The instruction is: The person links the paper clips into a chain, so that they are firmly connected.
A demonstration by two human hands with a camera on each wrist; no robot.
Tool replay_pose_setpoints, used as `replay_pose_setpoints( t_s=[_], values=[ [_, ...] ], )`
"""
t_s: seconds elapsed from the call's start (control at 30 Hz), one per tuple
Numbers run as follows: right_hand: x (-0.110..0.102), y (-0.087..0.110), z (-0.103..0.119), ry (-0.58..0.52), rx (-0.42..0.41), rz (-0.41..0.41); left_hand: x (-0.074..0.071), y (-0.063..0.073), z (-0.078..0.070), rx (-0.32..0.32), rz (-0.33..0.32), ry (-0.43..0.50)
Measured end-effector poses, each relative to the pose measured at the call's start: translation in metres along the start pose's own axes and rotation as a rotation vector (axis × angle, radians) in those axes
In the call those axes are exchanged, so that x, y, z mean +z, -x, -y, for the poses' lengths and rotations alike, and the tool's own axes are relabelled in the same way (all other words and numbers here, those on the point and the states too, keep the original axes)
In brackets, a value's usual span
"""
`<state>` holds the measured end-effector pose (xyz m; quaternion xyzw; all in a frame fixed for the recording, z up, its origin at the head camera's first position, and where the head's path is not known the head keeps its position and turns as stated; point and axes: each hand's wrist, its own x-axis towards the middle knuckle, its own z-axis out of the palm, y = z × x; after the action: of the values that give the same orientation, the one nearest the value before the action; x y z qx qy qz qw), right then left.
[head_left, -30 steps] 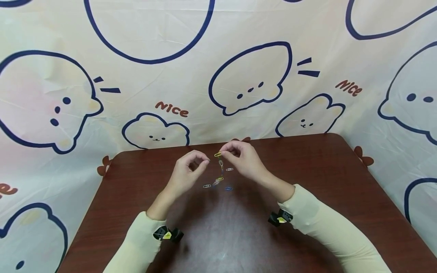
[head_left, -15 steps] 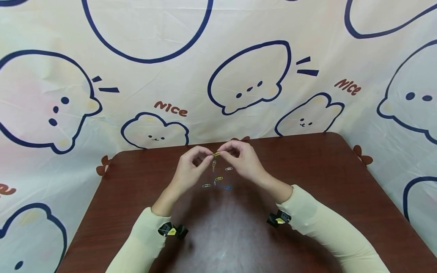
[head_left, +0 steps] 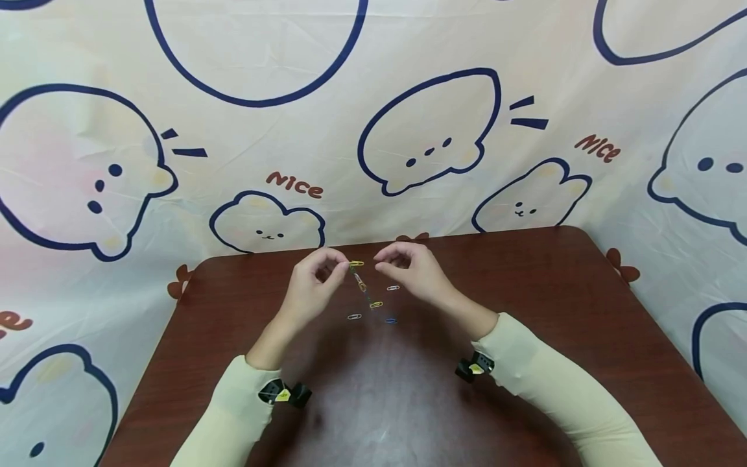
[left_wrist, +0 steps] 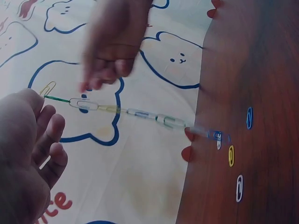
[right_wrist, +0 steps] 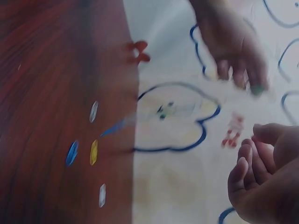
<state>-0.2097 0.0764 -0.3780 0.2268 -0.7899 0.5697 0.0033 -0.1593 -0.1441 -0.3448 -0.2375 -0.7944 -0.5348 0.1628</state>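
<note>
My left hand (head_left: 312, 282) pinches a yellow paper clip (head_left: 356, 263) between thumb and forefinger. From that clip hangs a chain of linked paper clips (left_wrist: 84, 103), slanting down to the right in the head view. Green, white, yellow and blue links show in the left wrist view, the lower ones blurred. The chain's low end reaches close to the loose clips. A short way to the right, my right hand (head_left: 417, 272) is apart from the chain, its fingers loosely bent and nothing visible in them.
Loose paper clips lie on the dark brown table (head_left: 373, 402): a white one (head_left: 393, 288) below my right hand, a yellow one (head_left: 376, 304), another white one (head_left: 354, 316) and a blue one (head_left: 391, 320). A patterned cloth (head_left: 338, 143) hangs behind the table's far edge.
At first my right hand held the top yellow paper clip. My left hand came in, took hold of it and drew left with the chain. My right hand has let go.
</note>
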Motion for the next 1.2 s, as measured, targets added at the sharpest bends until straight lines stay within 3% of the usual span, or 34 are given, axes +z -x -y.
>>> replay_pose_setpoints(
  t_s=[0.37,0.7,1.0,1.2],
  values=[
    [-0.013,-0.014,-0.065,0.086,0.114,0.018,-0.017,0.012,0.006,-0.056,-0.041,0.002],
    [-0.009,-0.012,-0.107,0.203,0.198,-0.004,-0.019,0.016,0.012,-0.071,-0.054,0.037],
    [-0.002,-0.009,-0.122,0.253,0.289,-0.013,-0.019,0.015,0.013,-0.074,-0.056,0.046],
    [0.001,-0.009,-0.125,0.272,0.304,-0.007,-0.019,0.014,0.01,-0.058,-0.057,0.042]
  ],
)
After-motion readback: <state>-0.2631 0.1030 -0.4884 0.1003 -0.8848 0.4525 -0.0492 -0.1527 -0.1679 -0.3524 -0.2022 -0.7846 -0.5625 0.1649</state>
